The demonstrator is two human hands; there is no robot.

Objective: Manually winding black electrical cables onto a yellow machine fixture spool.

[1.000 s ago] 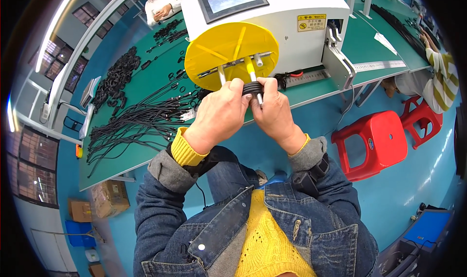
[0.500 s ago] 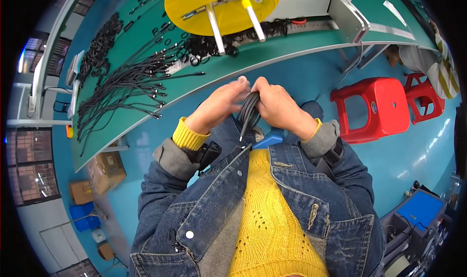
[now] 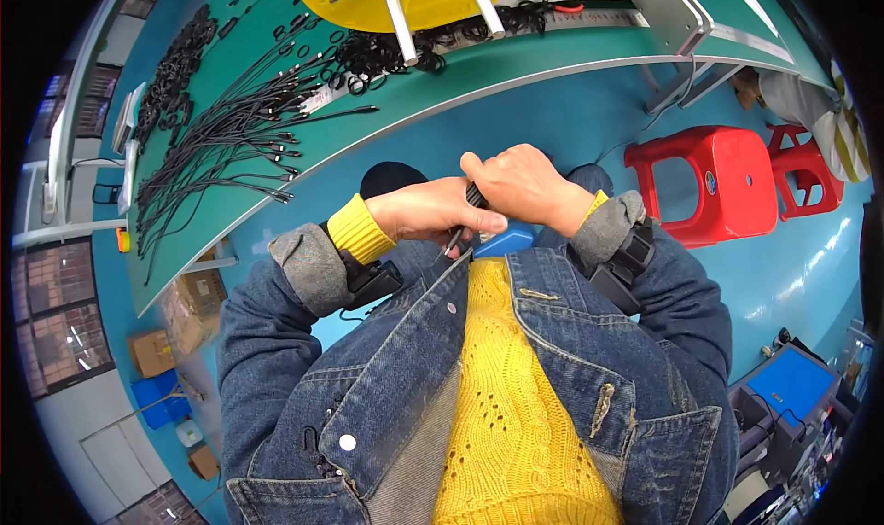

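Note:
A coiled black cable (image 3: 475, 195) is held in front of my lap, mostly hidden by my fingers. My right hand (image 3: 529, 189) is closed around its upper right side, thumb on top. From the left, my left hand (image 3: 428, 209) grips the lower part of the coil, its thumb pointing right, under my right hand. A short cable end (image 3: 453, 241) sticks out below my left fingers.
Many loose black cables (image 3: 221, 147) lie on the green table (image 3: 424, 101) ahead. Above its edge hangs a yellow disc (image 3: 414, 5) with metal rods. Small black rings (image 3: 368, 60) lie nearby. Red stools (image 3: 714, 184) stand at right, cardboard boxes (image 3: 189, 309) at left.
My left hand has moved down and right onto the coil, its thumb swinging from pointing up to lying across. The coil is now mostly covered by my hands. The view has shifted slightly.

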